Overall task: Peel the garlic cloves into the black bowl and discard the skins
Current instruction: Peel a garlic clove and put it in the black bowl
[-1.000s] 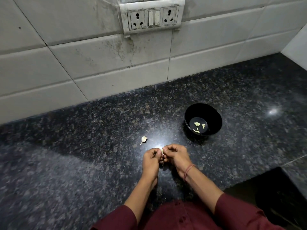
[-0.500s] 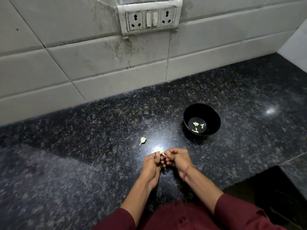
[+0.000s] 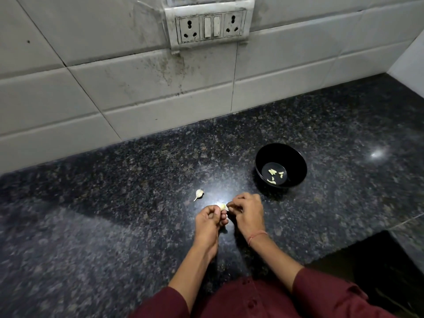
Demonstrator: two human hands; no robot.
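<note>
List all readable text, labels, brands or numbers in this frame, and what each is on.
None: no text can be read anywhere in the view.
Socket and switch plate: no legible marking or brand.
Black bowl: plain, no label.
Left hand and right hand, pinching a garlic clove: no print.

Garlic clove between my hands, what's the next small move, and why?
Probably pull the skin off the garlic clove: both the left hand and right hand pinch it, it isn't clearly bare, and the black bowl with peeled cloves sits just beyond the right hand.
</note>
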